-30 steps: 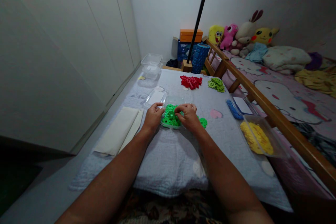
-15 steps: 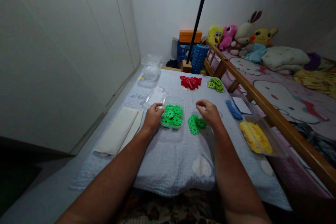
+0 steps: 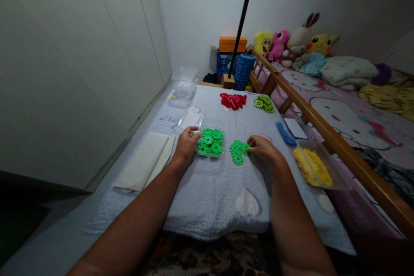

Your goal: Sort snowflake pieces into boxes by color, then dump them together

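Note:
My left hand (image 3: 186, 143) grips the left wall of a clear plastic container (image 3: 223, 127), thumb and fingers closed on its edge. Green flower-shaped plastic discs (image 3: 210, 141) are heaped inside it. To the container's right, several loose green discs (image 3: 237, 155) lie overlapping on the cloth. My right hand (image 3: 262, 148) reaches the right end of that loose group, its thumb and fingers pinched on a green disc (image 3: 246, 147). The fingertips partly cover this disc.
A red pile (image 3: 233, 101) and a lime-green pile (image 3: 263, 104) lie farther back. At right sit a container of yellow pieces (image 3: 312, 166) and a blue bundle (image 3: 286, 133). A folded beige cloth (image 3: 142, 161), a clear lid (image 3: 189, 120) and clear containers (image 3: 185, 82) are at left.
My right hand has come down onto the loose green discs and closed its fingers on the rightmost one. My left hand keeps its hold on the container.

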A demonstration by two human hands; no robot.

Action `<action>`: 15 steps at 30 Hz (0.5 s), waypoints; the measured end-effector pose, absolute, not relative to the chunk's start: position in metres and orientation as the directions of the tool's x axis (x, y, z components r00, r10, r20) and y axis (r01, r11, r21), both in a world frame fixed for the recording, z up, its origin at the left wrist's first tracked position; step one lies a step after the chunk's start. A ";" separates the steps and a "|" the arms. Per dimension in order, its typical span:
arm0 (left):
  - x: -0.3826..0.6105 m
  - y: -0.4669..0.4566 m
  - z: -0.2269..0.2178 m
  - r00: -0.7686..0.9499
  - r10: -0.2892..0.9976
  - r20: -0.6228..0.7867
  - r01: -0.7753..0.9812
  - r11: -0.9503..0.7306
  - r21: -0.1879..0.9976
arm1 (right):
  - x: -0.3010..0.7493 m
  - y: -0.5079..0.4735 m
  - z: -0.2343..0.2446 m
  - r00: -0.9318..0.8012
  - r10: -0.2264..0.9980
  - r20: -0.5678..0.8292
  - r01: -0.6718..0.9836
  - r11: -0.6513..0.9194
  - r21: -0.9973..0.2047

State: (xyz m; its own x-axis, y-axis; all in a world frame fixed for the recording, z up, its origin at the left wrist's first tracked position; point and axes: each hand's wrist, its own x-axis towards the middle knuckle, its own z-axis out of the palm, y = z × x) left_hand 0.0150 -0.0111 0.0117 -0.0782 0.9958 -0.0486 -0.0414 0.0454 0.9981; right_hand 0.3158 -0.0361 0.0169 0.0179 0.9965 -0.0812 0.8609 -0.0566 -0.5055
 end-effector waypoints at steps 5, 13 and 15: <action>0.015 -0.009 0.010 -0.074 0.996 -0.052 -0.020 0.051 0.999 | 0.310 -0.034 0.018 0.062 0.998 -0.008 0.794 -0.055 -0.605; 0.016 -0.009 0.009 -0.074 0.996 -0.048 -0.047 0.045 0.998 | 0.309 -0.031 0.010 0.192 0.976 0.100 0.663 -0.055 -0.746; 0.016 -0.009 0.011 -0.072 0.996 -0.052 -0.050 0.048 0.998 | 0.308 -0.030 0.014 0.200 0.968 0.151 0.635 -0.011 -0.772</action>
